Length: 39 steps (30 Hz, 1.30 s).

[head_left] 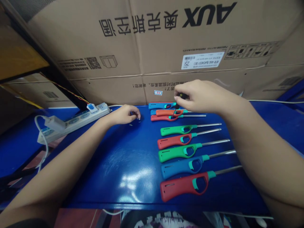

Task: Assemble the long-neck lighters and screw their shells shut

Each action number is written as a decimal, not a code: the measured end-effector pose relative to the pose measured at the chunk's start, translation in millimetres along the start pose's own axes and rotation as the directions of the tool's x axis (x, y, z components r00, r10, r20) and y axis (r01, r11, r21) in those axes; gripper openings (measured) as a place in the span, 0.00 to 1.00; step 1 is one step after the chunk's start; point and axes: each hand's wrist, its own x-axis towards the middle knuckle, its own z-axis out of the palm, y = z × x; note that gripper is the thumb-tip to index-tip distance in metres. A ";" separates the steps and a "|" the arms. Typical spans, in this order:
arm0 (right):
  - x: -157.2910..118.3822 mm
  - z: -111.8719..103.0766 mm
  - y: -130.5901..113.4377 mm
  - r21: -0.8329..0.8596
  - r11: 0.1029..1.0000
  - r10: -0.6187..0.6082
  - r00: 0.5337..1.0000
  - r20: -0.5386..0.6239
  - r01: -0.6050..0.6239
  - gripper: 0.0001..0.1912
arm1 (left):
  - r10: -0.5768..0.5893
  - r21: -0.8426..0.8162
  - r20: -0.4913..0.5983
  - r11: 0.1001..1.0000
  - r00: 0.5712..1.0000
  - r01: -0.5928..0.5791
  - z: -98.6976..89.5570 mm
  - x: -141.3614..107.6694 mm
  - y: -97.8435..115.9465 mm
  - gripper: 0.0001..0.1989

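Note:
My right hand [198,95] is closed around a screwdriver with a black handle [182,95], its thin dark shaft pointing down over the far lighters. Below it lies an orange stick lighter [163,112], close to a blue lighter [158,105] and a red lighter [160,118]. Left of these, my left hand [125,114] is low over the table with its fingertips pinched; whatever they hold is too small to name. Tiny metallic bits [130,124] lie just under that hand. Nearer to me, several green, red and blue lighters form a column, metal tubes pointing right, including a red lighter [175,188].
A white power strip [78,122] with plugs and cables lies on the left. Behind the blue table [114,177] stands a large cardboard box [142,57], its print upside down. A small numbered sticker [158,92] is on the box.

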 end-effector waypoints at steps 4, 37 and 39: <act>1.0 3.1 1.3 -0.023 1.000 0.006 1.000 -0.003 -0.006 0.13 | 0.025 -0.040 0.026 0.999 0.999 -0.024 7.0 1.0 6.2 0.16; -0.1 4.1 -5.9 0.048 0.999 0.022 1.000 -0.006 -0.021 0.07 | 0.221 0.033 -0.223 0.975 0.949 -0.219 66.0 0.9 55.3 0.15; 0.9 6.0 -12.5 0.094 0.996 0.009 0.994 -0.108 0.002 0.08 | 0.221 0.022 -0.237 0.975 0.946 -0.222 68.6 0.5 56.3 0.15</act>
